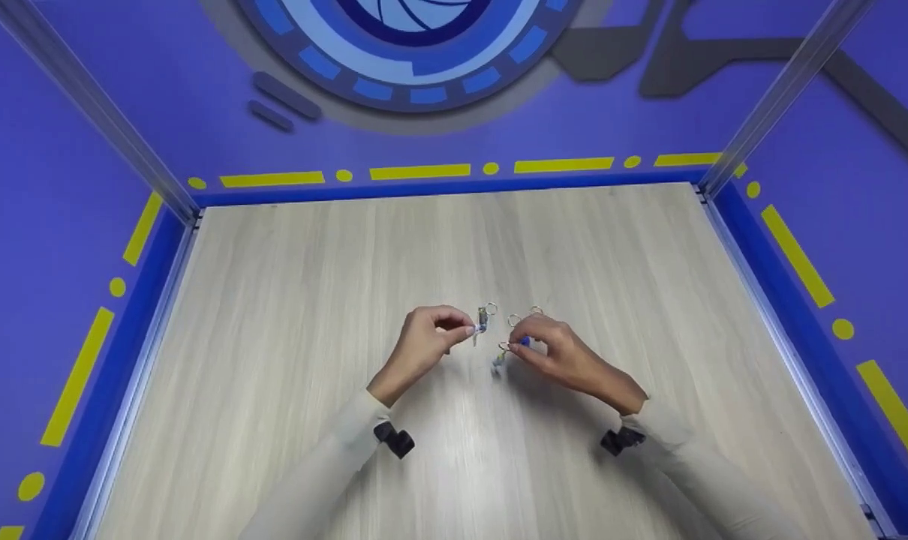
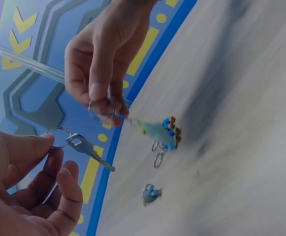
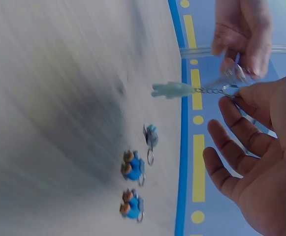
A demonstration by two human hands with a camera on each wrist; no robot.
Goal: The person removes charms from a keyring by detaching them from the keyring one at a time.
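Note:
My left hand pinches a split ring between thumb and forefinger, and a silver key hangs from it. Facing it, my right hand pinches the ring of a keychain between thumb and forefinger, its other fingers loosely bent in the right wrist view. From that ring a short chain leads to a pale green figure, which dangles over the table. The key appears blurred beside the right fingertips in the right wrist view.
On the wooden table lies a grey figure keychain. Two blue-and-brown figure keychains lie near it, partly hidden by my right hand in the head view. Blue-purple panels with yellow marks enclose the table's back and sides.

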